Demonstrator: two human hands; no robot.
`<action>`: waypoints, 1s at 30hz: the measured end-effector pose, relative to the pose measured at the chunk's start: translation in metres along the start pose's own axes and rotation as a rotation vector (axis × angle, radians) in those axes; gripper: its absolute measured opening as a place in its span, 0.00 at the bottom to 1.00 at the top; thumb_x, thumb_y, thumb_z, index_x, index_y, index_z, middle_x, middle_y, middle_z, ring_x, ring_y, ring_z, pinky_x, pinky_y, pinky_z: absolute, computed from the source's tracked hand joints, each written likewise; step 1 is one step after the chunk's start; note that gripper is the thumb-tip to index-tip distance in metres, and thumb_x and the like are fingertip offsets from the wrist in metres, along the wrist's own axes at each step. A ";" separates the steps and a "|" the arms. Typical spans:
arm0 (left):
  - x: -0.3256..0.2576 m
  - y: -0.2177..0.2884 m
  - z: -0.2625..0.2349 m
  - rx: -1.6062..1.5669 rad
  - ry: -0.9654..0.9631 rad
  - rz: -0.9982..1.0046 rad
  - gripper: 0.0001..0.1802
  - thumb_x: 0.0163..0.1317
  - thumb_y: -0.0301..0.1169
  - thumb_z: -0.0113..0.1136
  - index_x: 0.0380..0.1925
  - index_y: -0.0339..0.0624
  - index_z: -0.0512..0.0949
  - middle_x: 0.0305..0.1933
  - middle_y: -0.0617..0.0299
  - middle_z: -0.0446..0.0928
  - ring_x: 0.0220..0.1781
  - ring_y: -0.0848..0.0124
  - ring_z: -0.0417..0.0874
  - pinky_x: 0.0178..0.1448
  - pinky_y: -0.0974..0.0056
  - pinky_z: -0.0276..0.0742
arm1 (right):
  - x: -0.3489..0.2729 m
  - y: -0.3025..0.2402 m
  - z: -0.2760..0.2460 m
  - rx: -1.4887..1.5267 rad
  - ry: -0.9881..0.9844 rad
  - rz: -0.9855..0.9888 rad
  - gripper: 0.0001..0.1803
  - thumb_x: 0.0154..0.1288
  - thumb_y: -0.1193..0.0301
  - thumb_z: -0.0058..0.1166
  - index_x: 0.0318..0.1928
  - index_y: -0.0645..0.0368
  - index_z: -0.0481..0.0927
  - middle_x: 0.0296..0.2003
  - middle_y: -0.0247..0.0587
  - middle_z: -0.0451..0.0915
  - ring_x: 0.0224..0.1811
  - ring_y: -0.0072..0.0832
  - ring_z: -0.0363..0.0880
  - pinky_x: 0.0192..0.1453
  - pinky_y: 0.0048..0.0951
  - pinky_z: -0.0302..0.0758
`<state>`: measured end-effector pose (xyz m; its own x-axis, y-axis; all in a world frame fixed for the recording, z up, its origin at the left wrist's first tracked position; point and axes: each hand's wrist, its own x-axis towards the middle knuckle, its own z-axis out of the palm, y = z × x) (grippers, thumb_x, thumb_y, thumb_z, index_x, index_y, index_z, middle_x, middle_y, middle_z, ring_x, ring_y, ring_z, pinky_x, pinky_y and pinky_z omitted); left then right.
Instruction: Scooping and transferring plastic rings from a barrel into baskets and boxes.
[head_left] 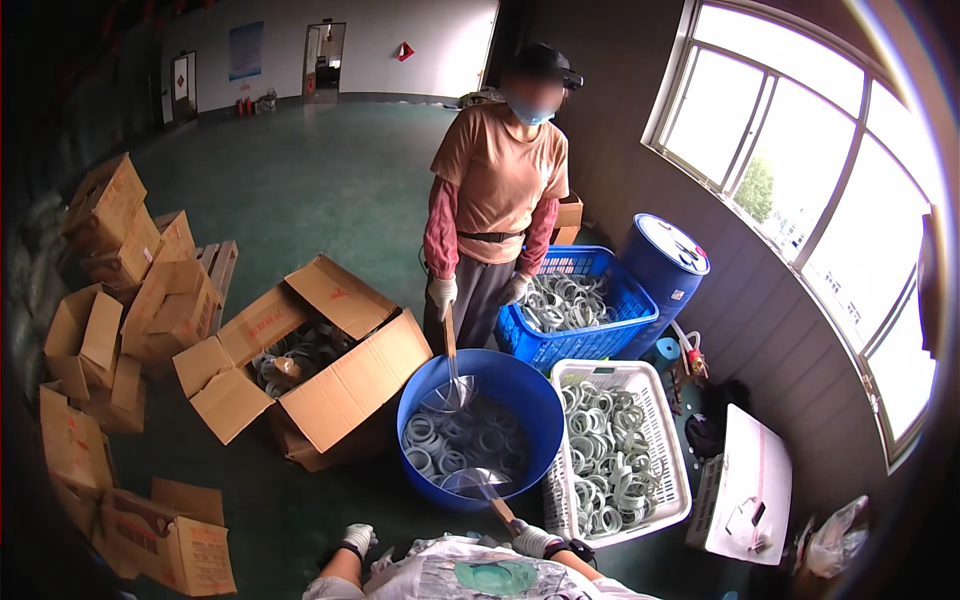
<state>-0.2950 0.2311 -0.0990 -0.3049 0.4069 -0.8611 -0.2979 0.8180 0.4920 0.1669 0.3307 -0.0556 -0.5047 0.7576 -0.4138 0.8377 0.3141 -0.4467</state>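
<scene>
In front of me stands a round blue tub (408,388) with many pale rings (465,440) lying in liquid. My right hand (537,541), in a white glove, is closed around the wooden handle of a skimmer (478,482); its round head is inside the near side of the tub. My left hand (359,538), also gloved, hangs left of the tub, seemingly empty with its fingers loosely apart. Opposite me, a co-worker (500,170) with white gloves holds a second skimmer (450,393), dipped into the tub's far side.
Right of the tub, a white basket (683,470) and a blue basket (580,347) hold more rings. A blue drum (650,290) stands behind. An open carton (345,385) with rings is at left, beyond it several cartons (150,310). A white crate (745,490) lies at right.
</scene>
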 end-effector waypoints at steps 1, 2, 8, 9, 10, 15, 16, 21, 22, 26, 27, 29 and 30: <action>0.005 -0.007 -0.004 -0.027 -0.017 0.005 0.05 0.60 0.36 0.54 0.32 0.49 0.74 0.24 0.64 0.77 0.25 0.63 0.80 0.30 0.53 0.72 | -0.001 -0.010 -0.005 -0.004 -0.001 0.005 0.19 0.70 0.58 0.45 0.46 0.62 0.76 0.39 0.39 0.76 0.38 0.27 0.74 0.46 0.24 0.71; 0.009 -0.011 -0.008 -0.054 -0.034 0.014 0.05 0.60 0.36 0.54 0.31 0.49 0.74 0.24 0.63 0.77 0.24 0.63 0.79 0.30 0.53 0.72 | 0.000 -0.016 -0.007 0.141 -0.062 0.144 0.17 0.69 0.60 0.44 0.50 0.57 0.73 0.39 0.39 0.74 0.40 0.28 0.73 0.47 0.26 0.70; 0.010 -0.042 -0.028 -0.096 0.030 -0.108 0.05 0.60 0.32 0.54 0.33 0.46 0.76 0.25 0.60 0.80 0.23 0.64 0.82 0.26 0.56 0.73 | -0.005 -0.049 -0.027 0.567 -0.138 0.471 0.25 0.55 0.66 0.54 0.55 0.48 0.66 0.37 0.38 0.70 0.31 0.31 0.70 0.36 0.32 0.69; 0.003 -0.045 -0.031 -0.090 0.064 -0.119 0.05 0.60 0.31 0.53 0.33 0.46 0.76 0.25 0.60 0.79 0.23 0.64 0.82 0.26 0.56 0.73 | -0.008 -0.043 -0.016 0.503 0.007 0.401 0.19 0.56 0.61 0.57 0.48 0.49 0.73 0.30 0.36 0.71 0.23 0.29 0.65 0.28 0.34 0.66; -0.004 -0.043 -0.031 -0.084 0.055 -0.121 0.05 0.60 0.31 0.53 0.33 0.46 0.76 0.25 0.60 0.79 0.23 0.64 0.82 0.26 0.56 0.73 | -0.004 -0.016 0.004 0.721 0.050 0.407 0.17 0.56 0.59 0.58 0.44 0.49 0.75 0.28 0.35 0.70 0.23 0.28 0.64 0.27 0.34 0.66; 0.018 -0.080 -0.047 -0.082 0.071 -0.100 0.08 0.60 0.31 0.50 0.29 0.41 0.76 0.25 0.55 0.79 0.25 0.58 0.82 0.29 0.51 0.76 | 0.004 -0.015 0.014 1.249 0.130 0.459 0.16 0.58 0.52 0.61 0.27 0.50 0.83 0.18 0.31 0.69 0.19 0.26 0.59 0.23 0.28 0.64; 0.019 -0.085 -0.046 -0.096 0.065 -0.090 0.07 0.59 0.31 0.50 0.30 0.41 0.76 0.25 0.55 0.79 0.25 0.58 0.82 0.29 0.52 0.76 | 0.001 -0.018 0.013 1.165 0.157 0.430 0.15 0.60 0.54 0.60 0.29 0.51 0.84 0.18 0.33 0.70 0.19 0.26 0.59 0.23 0.27 0.64; 0.018 -0.086 -0.044 -0.135 0.090 -0.046 0.06 0.58 0.30 0.52 0.30 0.39 0.76 0.26 0.55 0.79 0.26 0.59 0.82 0.30 0.54 0.78 | -0.008 -0.042 -0.010 0.846 -0.012 0.474 0.23 0.57 0.65 0.62 0.55 0.48 0.77 0.23 0.33 0.74 0.21 0.26 0.70 0.24 0.28 0.67; 0.020 -0.092 -0.044 -0.142 0.098 -0.043 0.06 0.58 0.29 0.52 0.30 0.39 0.76 0.26 0.55 0.79 0.26 0.60 0.82 0.30 0.54 0.79 | -0.014 -0.068 -0.028 0.631 0.003 0.384 0.30 0.55 0.68 0.61 0.60 0.47 0.72 0.24 0.34 0.74 0.21 0.27 0.71 0.25 0.29 0.67; 0.023 -0.081 -0.033 -0.127 0.089 -0.005 0.06 0.58 0.28 0.53 0.31 0.38 0.76 0.26 0.54 0.78 0.27 0.60 0.82 0.31 0.56 0.80 | -0.016 -0.078 -0.038 0.641 0.050 0.298 0.38 0.52 0.72 0.60 0.66 0.43 0.65 0.30 0.38 0.75 0.23 0.27 0.72 0.26 0.29 0.69; 0.024 -0.077 -0.030 -0.158 0.057 0.045 0.05 0.57 0.27 0.54 0.31 0.38 0.76 0.26 0.55 0.78 0.26 0.61 0.81 0.31 0.57 0.80 | -0.015 -0.076 -0.037 0.646 0.037 0.325 0.40 0.51 0.73 0.61 0.67 0.44 0.64 0.31 0.40 0.76 0.23 0.27 0.72 0.25 0.28 0.69; 0.019 -0.073 -0.023 -0.210 0.033 0.060 0.05 0.57 0.27 0.54 0.32 0.38 0.77 0.26 0.55 0.78 0.23 0.63 0.81 0.31 0.58 0.80 | -0.016 -0.084 -0.045 0.705 -0.029 0.417 0.41 0.50 0.74 0.61 0.67 0.46 0.63 0.31 0.39 0.76 0.23 0.27 0.72 0.25 0.28 0.70; 0.019 -0.071 -0.021 -0.205 0.031 0.060 0.05 0.57 0.27 0.54 0.32 0.38 0.77 0.26 0.55 0.78 0.23 0.63 0.81 0.31 0.58 0.80 | -0.015 -0.082 -0.045 0.710 -0.033 0.428 0.41 0.50 0.74 0.61 0.67 0.46 0.63 0.31 0.38 0.76 0.23 0.27 0.72 0.25 0.29 0.70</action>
<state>-0.2985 0.1716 -0.1474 -0.3539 0.4374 -0.8267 -0.4552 0.6915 0.5608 0.1149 0.3197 0.0234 -0.1873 0.7088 -0.6801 0.6331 -0.4423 -0.6352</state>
